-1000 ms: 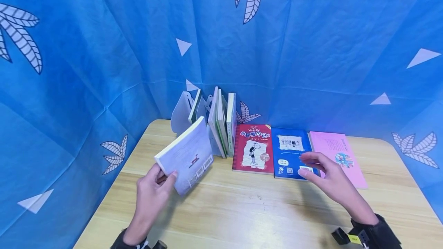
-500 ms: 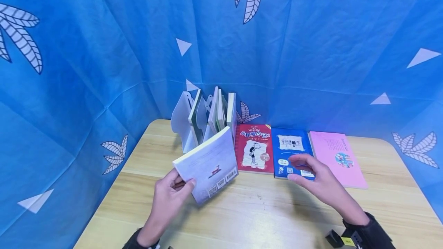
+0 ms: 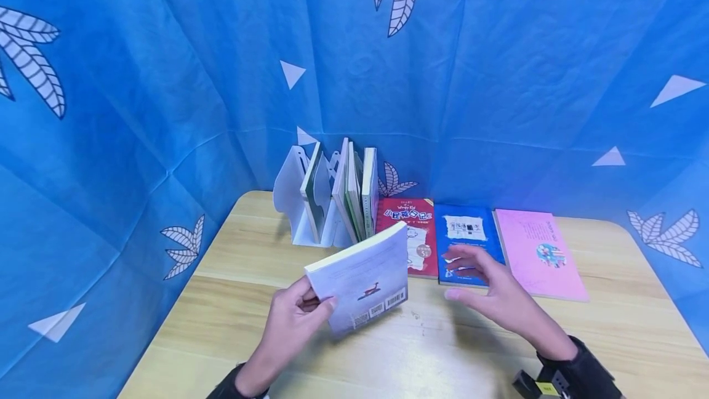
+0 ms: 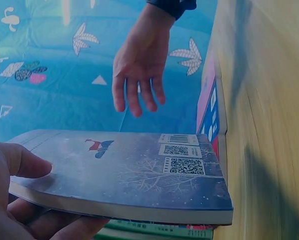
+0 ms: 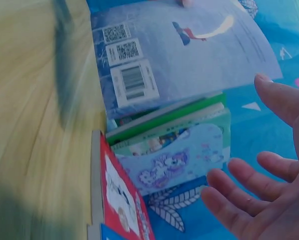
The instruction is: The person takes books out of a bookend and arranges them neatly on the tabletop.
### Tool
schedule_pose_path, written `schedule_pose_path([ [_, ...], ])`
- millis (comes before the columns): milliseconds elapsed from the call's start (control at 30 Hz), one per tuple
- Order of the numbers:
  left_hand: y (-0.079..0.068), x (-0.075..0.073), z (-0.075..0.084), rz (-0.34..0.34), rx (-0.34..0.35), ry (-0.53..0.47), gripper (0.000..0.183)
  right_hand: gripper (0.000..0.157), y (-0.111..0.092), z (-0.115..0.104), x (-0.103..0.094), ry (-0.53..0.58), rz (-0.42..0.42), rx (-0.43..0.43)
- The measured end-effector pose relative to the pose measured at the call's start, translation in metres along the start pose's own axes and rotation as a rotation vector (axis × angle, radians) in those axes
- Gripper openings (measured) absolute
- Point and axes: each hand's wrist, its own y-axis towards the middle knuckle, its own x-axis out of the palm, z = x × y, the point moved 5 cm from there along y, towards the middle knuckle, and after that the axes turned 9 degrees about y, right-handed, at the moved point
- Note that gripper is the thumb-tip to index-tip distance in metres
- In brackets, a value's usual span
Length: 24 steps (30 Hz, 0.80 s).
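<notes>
A pale lavender-grey paperback book (image 3: pixel 365 288) is held up over the table by my left hand (image 3: pixel 293 319), thumb on its back cover and fingers beneath. In the left wrist view, codes and a small red figure show on the cover of the book (image 4: pixel 124 165). My right hand (image 3: pixel 493 294) hovers over the front of a blue book (image 3: pixel 468 233), its fingers spread and holding nothing. In the right wrist view, the right hand (image 5: pixel 269 185) is apart from the raised book (image 5: pixel 179 55). A red book (image 3: pixel 415 208), partly hidden by the held one, lies left of the blue book.
A white book rack (image 3: pixel 288 189) stands at the back left with several upright books (image 3: pixel 354 196) in it. To the right of the blue book lies a pink book (image 3: pixel 537 251). Blue patterned cloth (image 3: pixel 354 66) hangs behind the wooden table (image 3: pixel 221 300).
My left hand has carried the lavender-grey book to the right and nearer me, away from the rack and partly over the red book. My right hand has moved slightly left.
</notes>
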Motion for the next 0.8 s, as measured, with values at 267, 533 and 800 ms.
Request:
schedule_pose_path([
  [267,0.004,0.016,0.010,-0.071,0.095,-0.012,0.035,0.070,0.000,-0.006,0.014,0.006,-0.034,0.011],
  [533,0.006,0.030,0.015,-0.131,0.120,-0.035,0.035,0.075,0.000,-0.010,0.026,0.022,-0.084,0.060],
  [800,0.008,0.035,0.021,-0.164,0.152,-0.062,0.035,0.069,-0.003,-0.014,0.029,0.049,-0.083,0.006],
])
